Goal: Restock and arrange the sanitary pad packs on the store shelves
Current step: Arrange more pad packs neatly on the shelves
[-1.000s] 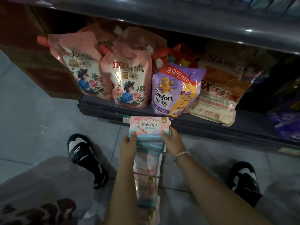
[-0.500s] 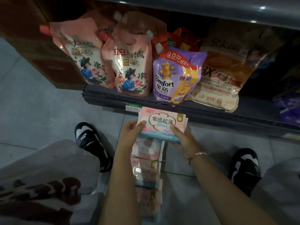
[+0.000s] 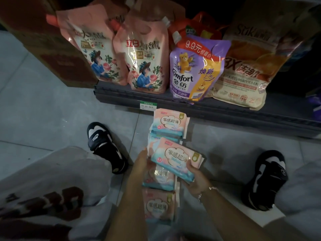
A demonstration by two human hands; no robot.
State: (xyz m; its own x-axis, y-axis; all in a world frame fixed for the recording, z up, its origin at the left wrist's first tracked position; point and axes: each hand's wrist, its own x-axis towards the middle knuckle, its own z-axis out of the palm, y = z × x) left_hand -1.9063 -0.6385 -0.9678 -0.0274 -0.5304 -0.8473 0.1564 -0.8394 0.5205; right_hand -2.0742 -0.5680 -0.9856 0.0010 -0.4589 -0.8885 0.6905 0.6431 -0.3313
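A row of pink and teal sanitary pad packs lies on the grey floor tiles between my feet, running toward the bottom shelf. The farthest pack [image 3: 169, 123] lies just below the shelf edge. My right hand [image 3: 195, 178] grips a tilted pack [image 3: 175, 160] from below, lifted above the row. My left hand [image 3: 142, 160] touches the left side of that pack and the row beneath. More packs [image 3: 159, 204] lie nearer me, partly hidden by my arms.
The dark bottom shelf [image 3: 217, 110] carries two pink detergent pouches [image 3: 145, 60], a purple Comfort pouch [image 3: 194, 70] and a beige bag [image 3: 248, 70]. A brown carton [image 3: 43, 49] stands at left. My black sandals [image 3: 104, 145] [image 3: 267, 178] flank the row.
The pack held near the shelf edge came back toward me and now sits tilted in my right hand. Another pack lies at the far end of the row. The camera tilted down.
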